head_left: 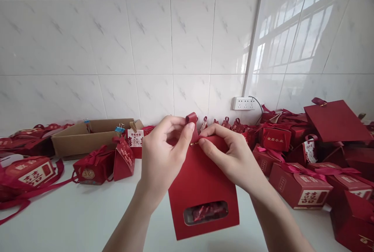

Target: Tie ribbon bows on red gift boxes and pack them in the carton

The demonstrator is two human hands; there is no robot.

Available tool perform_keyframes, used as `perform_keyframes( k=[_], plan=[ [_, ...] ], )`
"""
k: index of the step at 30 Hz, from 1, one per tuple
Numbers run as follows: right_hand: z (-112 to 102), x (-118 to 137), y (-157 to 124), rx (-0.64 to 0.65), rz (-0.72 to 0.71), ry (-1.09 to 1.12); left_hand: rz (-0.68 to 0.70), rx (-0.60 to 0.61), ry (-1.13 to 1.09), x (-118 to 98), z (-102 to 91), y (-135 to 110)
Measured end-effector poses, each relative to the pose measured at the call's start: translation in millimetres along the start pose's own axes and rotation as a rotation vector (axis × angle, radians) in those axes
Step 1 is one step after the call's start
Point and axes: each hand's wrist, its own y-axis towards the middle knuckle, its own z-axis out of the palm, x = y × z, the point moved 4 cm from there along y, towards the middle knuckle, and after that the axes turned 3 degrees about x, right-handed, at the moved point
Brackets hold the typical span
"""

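Note:
A red gift box (206,183) is held up in front of me, tapering toward the top, with a rounded clear window low on its face and something shiny and red inside. My left hand (168,152) pinches the dark red loop handle (191,118) at the box's top. At the top edge, beside a small gold fastener (194,143), my right hand (226,150) grips the box between thumb and fingers. Part of the top edge is hidden behind both hands.
A cardboard box (87,142) with blue binder clips stands at the back left. Red gift boxes with ribbons crowd the left (95,166) and right (304,185) of the white table (76,213). A power strip (244,103) is on the tiled wall behind.

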Motion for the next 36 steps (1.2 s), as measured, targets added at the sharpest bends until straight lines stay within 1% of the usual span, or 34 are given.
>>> perform_keyframes(
  k=[3,7,12,14,17,19,22,24,26,29,33,36],
  plan=[
    [-1,1,0,-0.037,0.009,-0.031,0.033,-0.014,0.001,-3,1.5,-1],
    [-3,3,0,-0.063,-0.011,-0.068,0.039,-0.007,0.000,-4,3.4,-2],
    [-2,2,-1,0.040,0.030,0.034,0.040,-0.033,0.013,-4,3.3,-2],
    [-3,2,-1,0.045,0.026,0.060,0.047,-0.037,0.003,-5,4.0,-3],
    [-5,4,-2,0.019,-0.004,0.040,0.046,-0.025,-0.037,-7,4.8,-4],
    [-7,6,-3,-0.003,-0.007,0.012,0.010,0.015,-0.087,-9,4.4,-3],
    [-10,8,-5,-0.061,0.002,0.001,-0.108,0.170,-0.169,-8,4.3,-1],
    [-11,9,-6,-0.095,0.011,0.018,-0.185,0.287,-0.146,-7,4.3,0],
    [-12,8,-6,-0.119,0.015,0.024,-0.227,0.359,-0.064,-5,3.2,2],
    [-12,6,-6,-0.126,0.045,0.034,-0.238,0.400,0.019,-4,1.1,5],
    [-10,5,-7,-0.099,0.081,0.116,-0.251,0.430,0.014,-2,-0.5,6],
    [-10,6,-8,-0.084,0.088,0.161,-0.277,0.400,-0.017,-1,-0.9,5]
  ],
)
